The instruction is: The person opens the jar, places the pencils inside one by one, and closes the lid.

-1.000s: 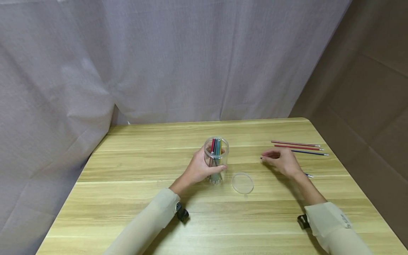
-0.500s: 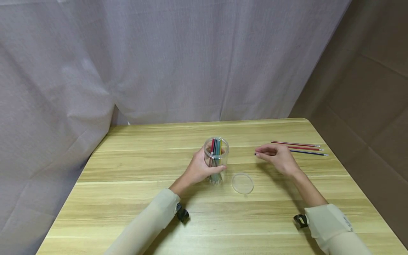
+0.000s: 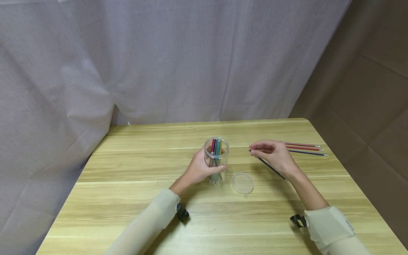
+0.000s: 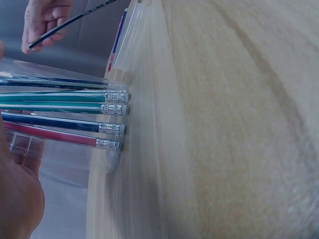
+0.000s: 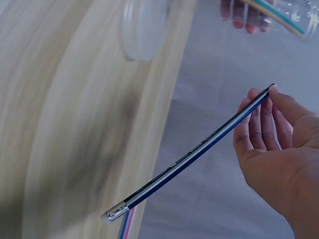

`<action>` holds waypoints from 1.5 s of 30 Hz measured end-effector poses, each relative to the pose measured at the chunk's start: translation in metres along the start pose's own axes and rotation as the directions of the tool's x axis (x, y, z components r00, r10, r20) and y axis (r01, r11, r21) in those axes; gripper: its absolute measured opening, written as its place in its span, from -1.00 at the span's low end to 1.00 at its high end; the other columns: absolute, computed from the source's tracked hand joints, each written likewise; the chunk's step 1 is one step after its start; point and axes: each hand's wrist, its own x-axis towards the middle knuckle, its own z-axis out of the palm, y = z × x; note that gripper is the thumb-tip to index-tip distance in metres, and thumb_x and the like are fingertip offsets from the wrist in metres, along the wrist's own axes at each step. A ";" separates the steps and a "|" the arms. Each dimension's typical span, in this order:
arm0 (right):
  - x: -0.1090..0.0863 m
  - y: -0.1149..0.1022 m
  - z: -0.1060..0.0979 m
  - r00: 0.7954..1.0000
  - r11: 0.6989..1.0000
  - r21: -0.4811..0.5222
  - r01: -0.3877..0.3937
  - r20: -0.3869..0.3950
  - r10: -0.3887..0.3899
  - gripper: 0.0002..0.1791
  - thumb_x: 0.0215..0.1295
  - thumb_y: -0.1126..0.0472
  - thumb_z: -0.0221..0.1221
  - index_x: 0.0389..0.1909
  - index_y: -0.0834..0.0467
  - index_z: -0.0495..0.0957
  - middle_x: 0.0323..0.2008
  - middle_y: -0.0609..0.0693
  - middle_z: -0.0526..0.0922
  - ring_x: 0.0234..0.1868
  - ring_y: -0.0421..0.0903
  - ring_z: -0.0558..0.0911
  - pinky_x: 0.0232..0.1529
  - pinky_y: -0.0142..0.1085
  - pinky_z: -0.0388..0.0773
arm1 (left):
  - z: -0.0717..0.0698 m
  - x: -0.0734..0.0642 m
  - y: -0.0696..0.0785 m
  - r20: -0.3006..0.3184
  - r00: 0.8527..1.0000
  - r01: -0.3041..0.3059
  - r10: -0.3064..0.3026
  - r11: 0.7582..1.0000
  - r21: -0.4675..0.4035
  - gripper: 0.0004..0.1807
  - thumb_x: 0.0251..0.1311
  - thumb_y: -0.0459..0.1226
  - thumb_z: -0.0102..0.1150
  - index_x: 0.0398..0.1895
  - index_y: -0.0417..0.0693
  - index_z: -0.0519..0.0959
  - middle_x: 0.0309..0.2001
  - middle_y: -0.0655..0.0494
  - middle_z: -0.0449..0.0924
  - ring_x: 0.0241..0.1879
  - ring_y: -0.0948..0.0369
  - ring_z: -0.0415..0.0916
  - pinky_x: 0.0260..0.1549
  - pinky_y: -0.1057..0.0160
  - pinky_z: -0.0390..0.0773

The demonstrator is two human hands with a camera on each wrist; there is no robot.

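My left hand [image 3: 201,167] grips a clear plastic jar [image 3: 225,160] that stands upright on the table, fingers behind it and thumb across its front. Inside are several pencils [image 4: 60,128], red, dark blue, green and yellow, eraser ends down in the left wrist view. To the right of the jar, my right hand [image 3: 276,156] pinches a dark blue striped pencil [image 5: 192,153] near its pointed end between thumb and fingertips. This pencil slants down from the fingertips, its white eraser [image 5: 113,213] at the low end, raised off the table.
A clear round lid [image 3: 243,183] lies on the wooden table [image 3: 153,209] between the hands. Behind the right hand lie two red pencils [image 3: 306,148] and a blue pencil [image 3: 309,153], partly covered by it. A grey curtain [image 3: 172,63] hangs beyond the table's back edge.
My right hand has lifted the dark blue pencil off the table and moved it left and away from me, tilting it eraser end down. The left hand and jar have stayed put.
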 end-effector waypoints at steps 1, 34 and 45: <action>0.000 -0.002 0.001 1.000 1.000 0.009 -0.002 0.000 0.002 -0.68 0.39 0.27 0.42 0.05 0.38 0.71 -0.04 0.19 0.81 -0.11 -0.33 0.77 -0.08 -0.47 0.69 | 0.000 0.000 0.000 0.000 1.000 -0.001 0.001 1.000 0.000 -0.17 0.07 -0.25 0.66 0.40 0.14 0.41 0.11 0.16 0.71 0.05 0.18 0.68 0.09 0.11 0.69; -0.015 -0.117 0.008 0.958 0.869 0.404 0.286 -0.096 -0.271 -0.80 0.40 0.55 0.27 -0.01 0.52 0.65 -0.23 0.12 0.79 -0.20 -0.05 0.79 -0.02 -0.32 0.73 | 0.000 0.000 0.001 0.003 1.000 -0.005 0.005 1.000 -0.010 -0.13 0.09 -0.25 0.64 0.46 -0.01 0.38 0.13 0.13 0.71 0.08 0.17 0.68 0.12 0.10 0.68; -0.013 -0.147 0.014 0.924 0.786 0.486 0.381 -0.216 -0.315 -0.82 0.33 0.61 0.30 -0.07 0.57 0.65 -0.24 0.16 0.77 -0.23 -0.05 0.77 -0.04 -0.32 0.73 | 0.001 0.001 -0.001 -0.007 1.000 -0.007 0.006 0.999 -0.037 -0.15 0.09 -0.27 0.65 0.44 -0.05 0.40 0.12 0.11 0.73 0.07 0.17 0.68 0.11 0.10 0.68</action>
